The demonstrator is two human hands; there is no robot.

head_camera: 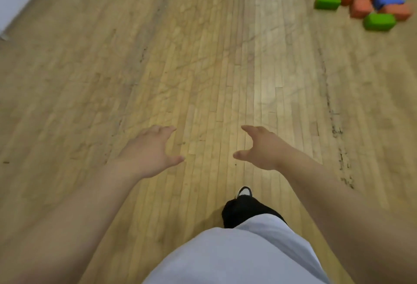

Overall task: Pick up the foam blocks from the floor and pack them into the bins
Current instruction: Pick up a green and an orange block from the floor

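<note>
Both the left hand point(149, 151) and right hand point(261, 148) hover spread and empty, well apart from the foam blocks point(361, 4) clustered on the wooden floor point(203, 69).

My view is softly, evenly lit. A pale glare streak runs down the floor point(266, 42) left of the blocks point(361, 7), which smear with blur.
</note>
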